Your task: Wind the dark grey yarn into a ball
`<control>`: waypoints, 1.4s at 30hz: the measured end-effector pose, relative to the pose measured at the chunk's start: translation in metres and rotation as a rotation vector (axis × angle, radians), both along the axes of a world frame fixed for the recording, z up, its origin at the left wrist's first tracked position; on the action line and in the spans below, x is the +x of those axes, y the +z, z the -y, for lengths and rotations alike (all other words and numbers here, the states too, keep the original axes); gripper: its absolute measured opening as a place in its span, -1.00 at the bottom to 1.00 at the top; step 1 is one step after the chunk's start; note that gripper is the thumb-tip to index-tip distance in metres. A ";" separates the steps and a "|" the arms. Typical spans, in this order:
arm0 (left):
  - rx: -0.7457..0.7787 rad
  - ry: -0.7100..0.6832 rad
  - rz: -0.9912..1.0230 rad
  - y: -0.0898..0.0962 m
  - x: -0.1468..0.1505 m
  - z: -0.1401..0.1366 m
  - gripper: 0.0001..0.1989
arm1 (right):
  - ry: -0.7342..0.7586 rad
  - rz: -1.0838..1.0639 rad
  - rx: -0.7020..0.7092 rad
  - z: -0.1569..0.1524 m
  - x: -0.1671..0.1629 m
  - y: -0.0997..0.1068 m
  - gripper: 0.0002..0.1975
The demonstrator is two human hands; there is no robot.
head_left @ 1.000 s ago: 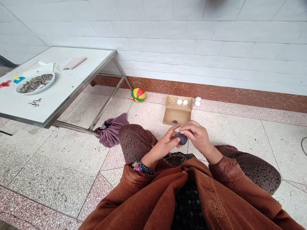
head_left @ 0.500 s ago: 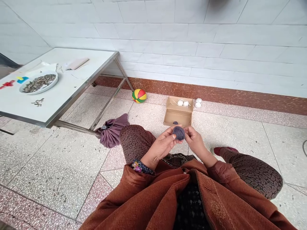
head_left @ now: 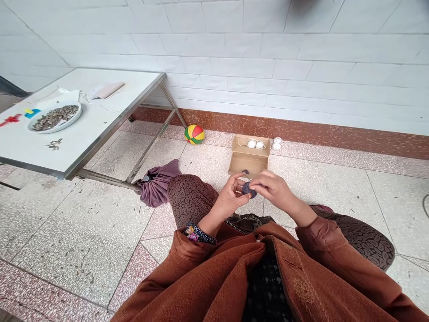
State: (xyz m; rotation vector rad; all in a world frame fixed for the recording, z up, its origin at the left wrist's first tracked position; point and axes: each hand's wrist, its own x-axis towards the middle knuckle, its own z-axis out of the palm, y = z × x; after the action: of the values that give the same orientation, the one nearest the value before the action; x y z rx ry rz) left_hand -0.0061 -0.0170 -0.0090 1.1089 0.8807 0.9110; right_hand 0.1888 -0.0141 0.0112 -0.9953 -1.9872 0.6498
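Note:
My left hand [head_left: 230, 195] grips a small ball of dark grey-purple yarn [head_left: 248, 191] between thumb and fingers, above my lap. Over the ball's right side, my right hand [head_left: 275, 191] is closed in a pinch on the yarn. A thin strand shows at the top of the ball, near my left fingertips. Just beyond my hands, an open cardboard box [head_left: 250, 162] lies on the floor. A second dark ball of yarn [head_left: 246, 171] shows at its near side, partly hidden. White yarn balls [head_left: 255, 144] with loose strands rest in its lid.
More white balls [head_left: 276, 144] sit right of the box. A colourful ball [head_left: 194, 134] is by the wall. At left, a white table [head_left: 100, 120] bears a plate [head_left: 75, 117] of seed-like bits and a folded cloth [head_left: 109, 89]. A purple cloth bag [head_left: 159, 183] lies beside my knee.
My right hand has moved up and over the yarn ball, from its right side. My left fingers have spread a little around the ball, which has dropped slightly.

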 end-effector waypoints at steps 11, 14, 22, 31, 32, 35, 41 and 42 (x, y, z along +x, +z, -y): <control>-0.212 0.029 0.289 0.003 -0.002 -0.001 -0.52 | -0.221 -0.140 -0.228 0.019 -0.017 -0.054 -0.73; -0.235 0.131 0.264 -0.006 -0.002 -0.004 -0.53 | -0.072 -0.044 -0.172 0.029 -0.016 -0.047 -0.77; -0.067 -0.003 0.069 -0.005 -0.003 0.000 -0.42 | -0.041 -0.015 -0.035 0.004 -0.004 -0.010 -0.79; -0.195 -0.010 0.320 0.003 -0.005 0.000 -0.39 | -0.173 -0.029 -0.121 0.010 -0.018 -0.063 -0.64; -0.187 0.030 0.304 0.002 -0.005 -0.001 -0.42 | -0.128 0.015 -0.114 0.016 -0.020 -0.066 -0.63; -0.139 0.138 0.185 -0.005 -0.006 -0.005 -0.47 | 0.063 0.121 -0.058 0.032 -0.021 -0.058 -0.65; 0.015 0.053 -0.044 -0.011 -0.007 -0.003 -0.26 | 0.061 0.075 0.021 0.015 -0.005 -0.010 -0.75; 0.017 -0.004 -0.002 -0.010 -0.007 -0.002 -0.24 | 0.010 0.052 0.019 0.008 -0.003 -0.008 -0.76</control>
State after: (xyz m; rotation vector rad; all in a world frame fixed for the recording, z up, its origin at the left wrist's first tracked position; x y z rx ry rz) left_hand -0.0131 -0.0152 -0.0186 1.1258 0.8739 0.9153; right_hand 0.1853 -0.0218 0.0030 -1.0004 -2.0408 0.6147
